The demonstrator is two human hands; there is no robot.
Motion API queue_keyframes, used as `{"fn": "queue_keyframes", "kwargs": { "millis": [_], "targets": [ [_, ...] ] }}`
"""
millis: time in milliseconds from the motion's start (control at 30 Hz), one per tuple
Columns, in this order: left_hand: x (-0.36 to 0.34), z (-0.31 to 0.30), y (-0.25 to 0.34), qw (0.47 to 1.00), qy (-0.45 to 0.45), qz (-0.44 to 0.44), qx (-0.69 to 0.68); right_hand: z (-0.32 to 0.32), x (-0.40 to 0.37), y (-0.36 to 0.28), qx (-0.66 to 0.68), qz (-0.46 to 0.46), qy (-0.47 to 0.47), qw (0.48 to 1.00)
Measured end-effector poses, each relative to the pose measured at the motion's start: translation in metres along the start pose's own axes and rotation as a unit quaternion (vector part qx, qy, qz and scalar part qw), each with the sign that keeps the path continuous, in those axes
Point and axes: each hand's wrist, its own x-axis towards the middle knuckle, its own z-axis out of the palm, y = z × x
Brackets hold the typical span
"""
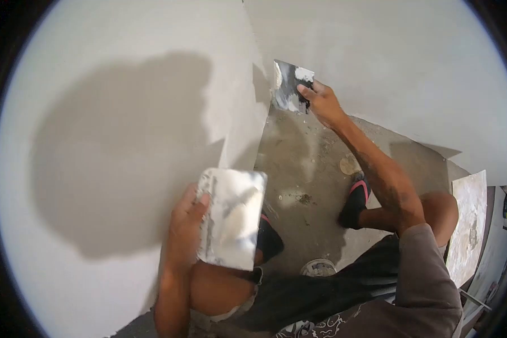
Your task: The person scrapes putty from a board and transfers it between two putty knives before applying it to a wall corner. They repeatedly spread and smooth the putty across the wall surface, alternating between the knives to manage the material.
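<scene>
My left hand (186, 225) is closed round the edge of a wide putty knife (234, 217), its blade turned up toward me and smeared with white filler. My right hand (325, 106), reaching forward, grips another putty knife (288, 90). White filler streaks this second metal blade, and its far edge overlaps the inner corner where the left wall (231, 84) meets the right wall (388, 62). The thumb lies on the black part of that knife; its other fingers are mostly hidden behind.
Under me is a stained concrete floor (296, 163) with small debris. A bucket (319, 267) stands between my legs, partly hidden. My foot in a black sock and pink-strapped sandal (355, 204) rests at the right. A smeared board (467, 225) leans beside my right knee.
</scene>
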Motion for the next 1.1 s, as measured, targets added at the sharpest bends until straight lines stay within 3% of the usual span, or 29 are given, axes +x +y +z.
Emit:
{"fn": "queue_keyframes", "kwargs": {
  "millis": [100, 133, 233, 333, 533, 700, 833, 933, 1033, 1067, 1100],
  "targets": [
    [0.007, 0.012, -0.003, 0.997, -0.073, -0.023, 0.025, 0.009, 0.026, 0.016, -0.202, -0.008, 0.048, 0.978],
    [0.010, 0.008, -0.006, 0.994, -0.096, -0.019, 0.046, 0.021, 0.037, 0.025, -0.204, -0.085, 0.080, 0.972],
    [0.033, 0.017, -0.004, 0.990, -0.123, -0.028, 0.062, 0.014, 0.068, 0.057, -0.236, -0.097, 0.101, 0.962],
    [0.020, 0.005, -0.003, 0.994, -0.096, -0.025, 0.038, 0.046, 0.082, 0.052, -0.257, -0.192, 0.121, 0.939],
    [0.022, 0.002, -0.004, 0.996, -0.079, -0.032, 0.032, 0.070, 0.095, 0.057, -0.284, -0.195, 0.181, 0.921],
    [0.024, 0.002, -0.003, 0.995, -0.088, -0.044, 0.034, 0.071, 0.107, 0.058, -0.320, -0.154, 0.125, 0.926],
    [0.027, 0.002, -0.004, 0.993, -0.091, 0.009, 0.070, 0.078, 0.107, 0.056, -0.317, -0.144, 0.104, 0.931],
    [0.028, -0.001, -0.006, 0.992, -0.104, 0.024, 0.072, 0.096, 0.084, 0.050, -0.293, -0.159, 0.105, 0.937],
    [0.028, 0.000, -0.005, 0.990, -0.115, 0.031, 0.070, 0.114, 0.059, 0.062, -0.280, -0.238, 0.105, 0.924],
    [0.029, 0.000, -0.002, 0.990, -0.121, 0.030, 0.071, 0.119, 0.047, 0.061, -0.294, -0.190, 0.088, 0.932],
    [0.029, 0.000, 0.000, 0.989, -0.128, 0.030, 0.073, 0.126, 0.034, 0.062, -0.296, -0.204, 0.084, 0.929]
  ]
}}
